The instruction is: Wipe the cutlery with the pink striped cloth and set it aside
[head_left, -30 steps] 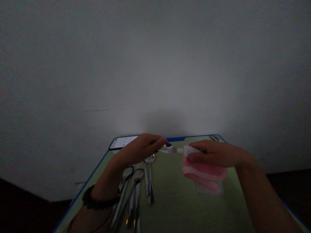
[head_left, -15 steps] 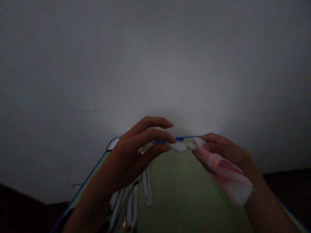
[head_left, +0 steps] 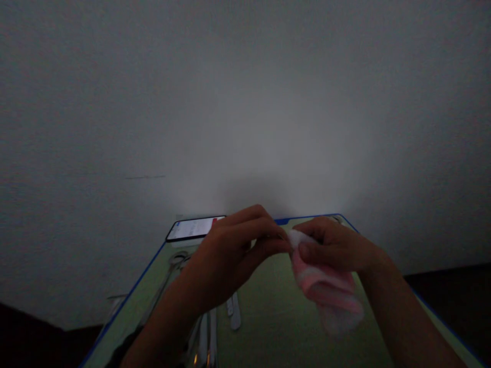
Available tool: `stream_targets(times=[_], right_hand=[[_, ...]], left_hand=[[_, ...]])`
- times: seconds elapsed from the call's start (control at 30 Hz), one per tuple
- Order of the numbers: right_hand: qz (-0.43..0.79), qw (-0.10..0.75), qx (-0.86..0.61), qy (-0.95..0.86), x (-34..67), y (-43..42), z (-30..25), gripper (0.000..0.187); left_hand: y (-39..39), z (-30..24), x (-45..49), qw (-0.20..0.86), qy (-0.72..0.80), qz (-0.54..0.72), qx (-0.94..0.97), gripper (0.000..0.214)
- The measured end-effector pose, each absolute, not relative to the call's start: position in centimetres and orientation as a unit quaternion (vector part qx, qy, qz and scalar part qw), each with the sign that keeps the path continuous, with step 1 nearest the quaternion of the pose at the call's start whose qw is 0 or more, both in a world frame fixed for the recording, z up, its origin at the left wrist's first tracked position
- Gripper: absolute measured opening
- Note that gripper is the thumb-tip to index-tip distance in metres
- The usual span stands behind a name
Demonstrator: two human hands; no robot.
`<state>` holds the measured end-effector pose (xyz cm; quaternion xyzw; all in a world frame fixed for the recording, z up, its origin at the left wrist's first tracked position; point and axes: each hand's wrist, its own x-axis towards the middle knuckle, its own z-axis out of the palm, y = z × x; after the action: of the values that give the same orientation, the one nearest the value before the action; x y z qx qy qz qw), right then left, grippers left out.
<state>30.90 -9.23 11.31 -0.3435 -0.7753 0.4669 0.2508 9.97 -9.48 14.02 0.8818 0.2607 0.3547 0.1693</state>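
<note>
My left hand [head_left: 241,250] is closed in a pinch at the left end of a pink and white cloth [head_left: 326,286]. The fork that showed between my hands a moment before is now almost wholly hidden by fingers and cloth. My right hand [head_left: 341,248] grips the cloth from above, thumb pressed on it, and its loose folds hang down over the table. Both hands meet above the far part of the green tabletop [head_left: 268,322]. Under my left forearm lie several metal pieces of cutlery [head_left: 209,332], partly covered by the arm.
A phone with a lit screen [head_left: 192,228] rests at the table's far left corner. Two slim handles [head_left: 235,313] lie near the middle, and a small shiny metal item [head_left: 337,219] at the far right corner. A pale wall [head_left: 245,102] rises directly behind the table's blue edge.
My left hand has moved right and down, closing up to the cloth. My right hand has shifted slightly left, its thumb now over the cloth. The fork between them has gone from sight.
</note>
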Motion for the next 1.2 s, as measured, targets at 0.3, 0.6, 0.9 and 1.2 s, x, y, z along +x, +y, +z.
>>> stream_targets(times=[0.3,0.6,0.9,1.2], right_hand=[[0.265,0.274,-0.443,-0.811,28.7,-10.5,12.2,0.045],[0.250,0.241,-0.386,-0.855,28.5,-9.7,11.9,0.034],[0.243,0.222,-0.364,-0.871,30.4,-8.9,11.5,0.029],[0.244,0.178,-0.445,-0.843,32.4,-8.8,10.9,0.038]], left_hand=[[-8.7,13.4,10.0,0.167,0.317,0.339,0.870,0.019],[-7.9,13.6,9.7,0.169,0.347,0.292,0.875,0.021],[-6.8,12.7,8.4,0.259,0.350,0.315,0.843,0.026],[-5.9,11.8,6.9,0.310,0.364,0.274,0.834,0.026]])
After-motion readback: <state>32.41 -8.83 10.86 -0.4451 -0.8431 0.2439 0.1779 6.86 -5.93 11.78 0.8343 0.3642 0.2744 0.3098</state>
